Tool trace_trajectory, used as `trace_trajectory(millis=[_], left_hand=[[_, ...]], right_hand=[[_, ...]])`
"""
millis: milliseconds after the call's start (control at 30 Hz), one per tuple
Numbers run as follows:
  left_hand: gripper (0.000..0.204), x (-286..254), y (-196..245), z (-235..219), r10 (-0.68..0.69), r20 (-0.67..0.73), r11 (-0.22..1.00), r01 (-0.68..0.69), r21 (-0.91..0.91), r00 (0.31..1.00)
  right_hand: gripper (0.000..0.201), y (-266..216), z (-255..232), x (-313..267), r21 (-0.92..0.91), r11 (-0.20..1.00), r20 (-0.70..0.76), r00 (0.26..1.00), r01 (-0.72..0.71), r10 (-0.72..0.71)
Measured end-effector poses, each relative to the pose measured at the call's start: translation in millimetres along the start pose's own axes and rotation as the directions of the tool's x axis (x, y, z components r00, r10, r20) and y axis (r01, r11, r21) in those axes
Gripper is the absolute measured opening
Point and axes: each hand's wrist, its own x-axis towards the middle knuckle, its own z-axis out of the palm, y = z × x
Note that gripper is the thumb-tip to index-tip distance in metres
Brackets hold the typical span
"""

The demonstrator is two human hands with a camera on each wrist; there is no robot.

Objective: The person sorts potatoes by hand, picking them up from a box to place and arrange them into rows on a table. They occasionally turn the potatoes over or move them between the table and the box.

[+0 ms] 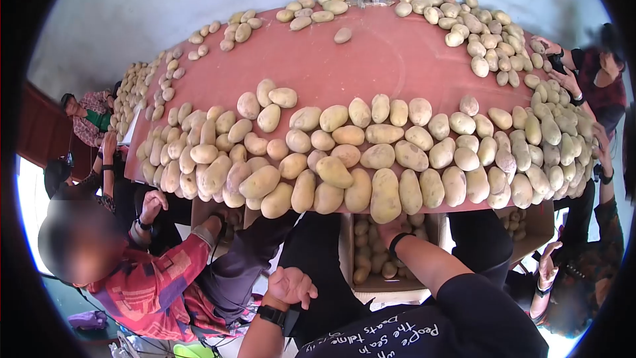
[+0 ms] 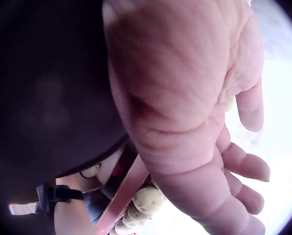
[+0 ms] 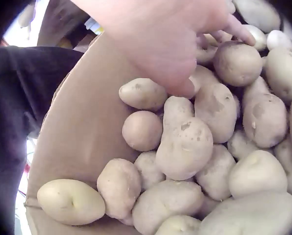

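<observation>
Many potatoes lie under and beside the right hand, likely penned by the box; whether that hand clamps one, I cannot tell. The left hand is relaxed, empty.

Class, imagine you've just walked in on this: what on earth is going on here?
People sit around a red table with many potatoes on it. The camera wearer's right hand reaches into a cardboard box below the table's edge, over more potatoes; whether it grips one is unclear. The wearer's left hand is empty, its fingers loosely curled.
</observation>
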Motion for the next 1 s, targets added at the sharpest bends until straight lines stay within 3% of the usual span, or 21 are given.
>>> trace_trajectory(millis=[167, 267, 300, 667, 767, 1000], left_hand=[[0.054, -4.1, 3.3, -3.3, -0.033, -0.074, 0.999, 0.035, 0.018, 0.997], [0.055, -9.7, -2.0, -6.0, -0.041, -0.099, 0.999, 0.041, -0.009, 0.994], [0.055, -10.8, -4.2, -4.7, -0.040, -0.113, 0.999, 0.038, -0.019, 0.993], [0.060, 5.6, 2.4, -1.7, -0.077, 0.024, 0.997, 0.076, 0.017, 0.997], [0.061, 2.0, 2.2, 4.0, -0.078, -0.061, 0.996, 0.076, -0.037, 0.995], [0.059, 1.3, 1.7, 0.6, -0.097, -0.070, 0.995, 0.098, 0.002, 0.993]], right_hand=[[0.044, 59.0, 23.1, 29.9, -0.166, 0.982, 0.070, 0.995, 0.085, -0.074], [0.044, 0.1, 0.2, -0.2, -0.176, 0.983, 0.049, 0.997, -0.050, 0.059], [0.044, 0.3, -1.8, 3.2, -0.178, 0.982, 0.053, 0.996, -0.058, 0.068], [0.045, 47.5, 14.0, 16.8, -0.265, 0.964, 0.067, 0.998, 0.001, 0.017], [0.045, 51.4, 10.0, 18.8, -0.294, 0.956, 0.056, 0.998, 0.013, 0.004], [0.046, 64.9, 4.9, 25.0, -0.379, 0.924, 0.023, 0.999, 0.051, -0.045]])
